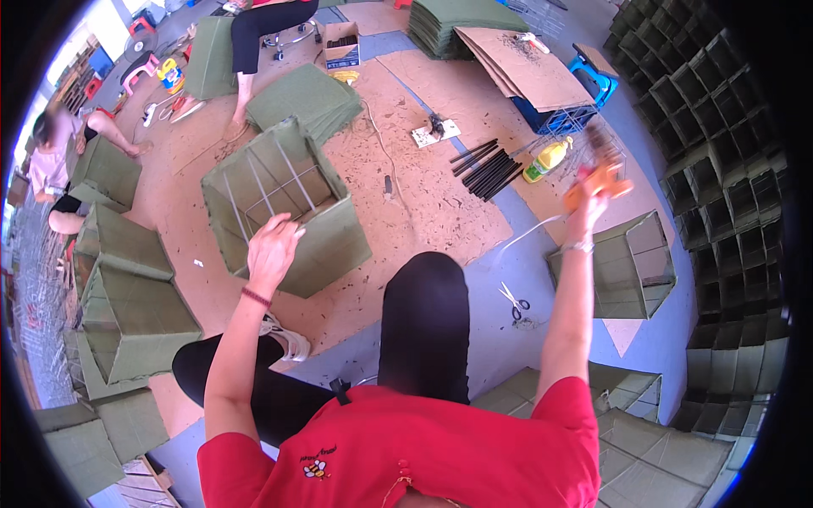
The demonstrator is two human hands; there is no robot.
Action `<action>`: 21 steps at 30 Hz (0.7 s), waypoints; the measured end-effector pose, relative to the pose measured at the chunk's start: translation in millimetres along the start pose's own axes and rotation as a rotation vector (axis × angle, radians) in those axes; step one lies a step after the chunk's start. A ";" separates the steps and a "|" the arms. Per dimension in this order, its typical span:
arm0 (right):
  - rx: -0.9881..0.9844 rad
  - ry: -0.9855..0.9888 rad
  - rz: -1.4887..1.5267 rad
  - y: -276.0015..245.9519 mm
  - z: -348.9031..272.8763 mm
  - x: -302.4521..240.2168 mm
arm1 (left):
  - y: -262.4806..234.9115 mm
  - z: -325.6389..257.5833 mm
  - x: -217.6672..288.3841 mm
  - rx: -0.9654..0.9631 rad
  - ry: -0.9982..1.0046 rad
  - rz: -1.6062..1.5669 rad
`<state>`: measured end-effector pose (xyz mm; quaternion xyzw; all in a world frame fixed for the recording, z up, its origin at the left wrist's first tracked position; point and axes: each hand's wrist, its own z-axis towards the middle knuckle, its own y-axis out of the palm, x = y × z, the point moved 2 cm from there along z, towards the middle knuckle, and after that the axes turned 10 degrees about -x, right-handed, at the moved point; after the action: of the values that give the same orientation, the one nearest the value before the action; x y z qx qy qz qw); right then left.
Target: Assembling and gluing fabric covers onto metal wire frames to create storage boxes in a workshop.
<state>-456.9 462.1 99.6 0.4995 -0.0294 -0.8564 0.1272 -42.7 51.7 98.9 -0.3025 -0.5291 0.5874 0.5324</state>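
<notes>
Green box (284, 207) tilted, open mouth upward — left hand (271, 250) gripping its rim; right hand (593, 182) clenching orange tool (603, 173).

Green fabric box (284, 207) with a wire frame inside, tipped on its side, open mouth facing up toward 11 o'clock, sitting on the brown board left of centre. Orange tool (600, 176), blurry, up off the floor around 2 o'clock, white cord trailing down from it.

Floor-level assembly workshop, stacked green fabric boxes (728, 169) beyond the right hand (593, 182), cardboard sheets (521, 63), scissors (513, 301) nearby
</notes>
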 end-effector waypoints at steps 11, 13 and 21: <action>-0.204 -0.005 0.278 52.6 74.5 -181.2 | 22.3 -38.1 22.5 0.046 0.086 0.002; -0.250 0.015 0.189 68.0 56.8 -184.3 | 18.6 -34.7 14.8 0.048 0.075 -0.019; -0.446 0.207 0.177 146.2 3.1 -139.0 | 17.3 -13.2 5.2 0.084 0.056 -0.001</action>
<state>-366.9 355.1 245.0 0.5395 0.1298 -0.7716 0.3111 -37.2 62.7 80.3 -0.2960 -0.4891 0.5999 0.5596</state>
